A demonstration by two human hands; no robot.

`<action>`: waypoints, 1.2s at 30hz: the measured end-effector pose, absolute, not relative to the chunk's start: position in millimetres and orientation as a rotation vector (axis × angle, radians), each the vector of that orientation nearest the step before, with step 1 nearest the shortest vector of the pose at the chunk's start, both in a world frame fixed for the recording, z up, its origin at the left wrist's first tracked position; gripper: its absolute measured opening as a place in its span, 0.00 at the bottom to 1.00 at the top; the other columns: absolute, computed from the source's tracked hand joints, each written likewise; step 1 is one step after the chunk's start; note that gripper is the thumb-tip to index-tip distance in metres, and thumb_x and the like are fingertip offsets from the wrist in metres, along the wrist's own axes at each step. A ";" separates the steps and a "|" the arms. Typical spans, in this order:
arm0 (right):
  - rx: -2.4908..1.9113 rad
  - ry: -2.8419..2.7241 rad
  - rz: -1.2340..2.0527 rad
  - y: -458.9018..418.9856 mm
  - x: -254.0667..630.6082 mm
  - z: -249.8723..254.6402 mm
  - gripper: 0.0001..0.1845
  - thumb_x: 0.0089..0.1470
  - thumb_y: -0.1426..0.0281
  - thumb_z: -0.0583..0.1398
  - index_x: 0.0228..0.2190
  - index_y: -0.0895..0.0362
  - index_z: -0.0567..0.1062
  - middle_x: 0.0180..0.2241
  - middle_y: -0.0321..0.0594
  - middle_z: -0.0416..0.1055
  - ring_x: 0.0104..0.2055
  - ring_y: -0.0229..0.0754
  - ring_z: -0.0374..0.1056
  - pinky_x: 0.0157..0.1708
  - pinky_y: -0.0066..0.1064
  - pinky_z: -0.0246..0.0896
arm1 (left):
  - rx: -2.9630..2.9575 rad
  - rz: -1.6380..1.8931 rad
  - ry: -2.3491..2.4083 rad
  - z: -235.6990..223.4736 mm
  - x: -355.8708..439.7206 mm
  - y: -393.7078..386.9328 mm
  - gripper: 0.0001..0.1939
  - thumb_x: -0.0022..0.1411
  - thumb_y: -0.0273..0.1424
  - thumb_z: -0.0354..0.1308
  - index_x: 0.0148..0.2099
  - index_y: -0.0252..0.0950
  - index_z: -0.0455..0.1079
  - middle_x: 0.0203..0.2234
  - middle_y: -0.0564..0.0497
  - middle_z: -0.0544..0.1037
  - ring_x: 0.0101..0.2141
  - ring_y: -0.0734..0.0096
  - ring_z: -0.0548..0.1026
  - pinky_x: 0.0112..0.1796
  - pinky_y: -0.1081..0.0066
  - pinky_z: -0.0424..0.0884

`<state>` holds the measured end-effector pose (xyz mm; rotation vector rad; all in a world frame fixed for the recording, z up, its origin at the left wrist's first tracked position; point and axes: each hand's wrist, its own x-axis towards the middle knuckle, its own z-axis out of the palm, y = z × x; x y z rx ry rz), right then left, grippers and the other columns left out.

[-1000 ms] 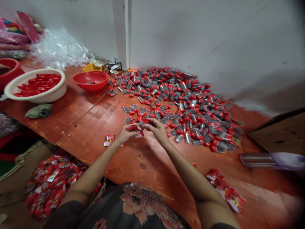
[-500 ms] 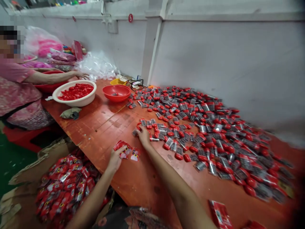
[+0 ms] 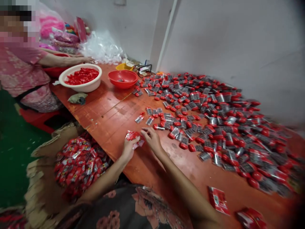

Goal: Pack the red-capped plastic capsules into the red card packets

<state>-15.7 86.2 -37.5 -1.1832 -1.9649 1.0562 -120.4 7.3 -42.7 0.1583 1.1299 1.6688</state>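
My left hand (image 3: 129,149) is closed on a small stack of red printed plastic packets (image 3: 132,135), held above the orange-red tabletop. A pale printed part shows below my thumb. My right hand (image 3: 152,140) is just to the right of the packets, fingers apart and slightly curled, with fingertips close to their edge. Whether they touch is hard to tell. I make out nothing in that hand. Beyond it lie two small clear-and-red pieces with dark contents (image 3: 150,120), beside a large spread pile of similar pieces (image 3: 209,127).
A white basin (image 3: 79,87) of red pieces and a red bowl (image 3: 122,83) stand further back. A person in pink (image 3: 21,73) sits at left, reaching over the table. A cardboard box (image 3: 39,190) of red packets is below the edge. A flat red packet (image 3: 218,200) lies front right.
My right hand has drawn back from the small pieces toward the packets, uncovering two of them. My left hand has raised the packets slightly. The view has tilted downward.
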 end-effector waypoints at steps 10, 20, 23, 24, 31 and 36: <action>-1.293 -1.555 1.192 9.0 60.9 -35.7 0.20 0.56 0.60 0.59 0.47 0.56 0.73 0.32 0.38 0.73 0.31 0.42 0.69 0.33 0.33 0.66 | 0.250 1.418 0.979 -35.3 -65.1 -12.2 0.15 0.40 0.30 0.73 0.30 0.32 0.73 0.26 0.50 0.78 0.28 0.71 0.76 0.35 0.69 0.72; -1.254 -1.741 1.066 12.1 84.1 -37.7 0.16 0.59 0.60 0.55 0.41 0.56 0.76 0.34 0.42 0.76 0.34 0.44 0.72 0.37 0.36 0.67 | 0.234 1.474 1.021 -29.9 -75.2 -16.8 0.15 0.39 0.28 0.73 0.31 0.32 0.74 0.25 0.52 0.78 0.26 0.73 0.75 0.34 0.70 0.72; -1.245 -1.900 0.913 44.1 64.9 -42.1 0.17 0.59 0.61 0.54 0.38 0.57 0.78 0.36 0.48 0.77 0.37 0.48 0.72 0.40 0.41 0.66 | 0.205 1.704 1.138 -29.2 -121.7 -14.3 0.15 0.39 0.29 0.74 0.30 0.33 0.74 0.25 0.54 0.78 0.25 0.75 0.75 0.33 0.72 0.71; -1.200 -1.983 0.890 56.2 46.7 -41.5 0.17 0.59 0.62 0.54 0.38 0.58 0.78 0.37 0.49 0.77 0.39 0.50 0.72 0.41 0.42 0.66 | 0.183 1.779 1.179 -28.7 -141.8 -17.2 0.14 0.39 0.29 0.74 0.29 0.33 0.74 0.24 0.54 0.78 0.25 0.75 0.74 0.32 0.73 0.71; -0.772 -2.394 1.010 106.3 -172.7 -39.1 0.18 0.58 0.74 0.53 0.47 0.57 0.76 0.48 0.49 0.73 0.50 0.47 0.69 0.50 0.37 0.62 | -0.044 2.101 1.299 -52.2 -225.6 -72.9 0.13 0.40 0.29 0.74 0.28 0.34 0.73 0.23 0.55 0.77 0.25 0.77 0.74 0.31 0.74 0.71; -0.694 -2.510 1.069 113.8 -271.7 -57.8 0.19 0.60 0.75 0.54 0.52 0.55 0.72 0.55 0.44 0.68 0.54 0.44 0.65 0.54 0.35 0.60 | -0.259 1.998 1.374 -75.1 -226.8 -92.4 0.15 0.38 0.31 0.74 0.29 0.34 0.75 0.24 0.54 0.78 0.25 0.74 0.75 0.33 0.72 0.73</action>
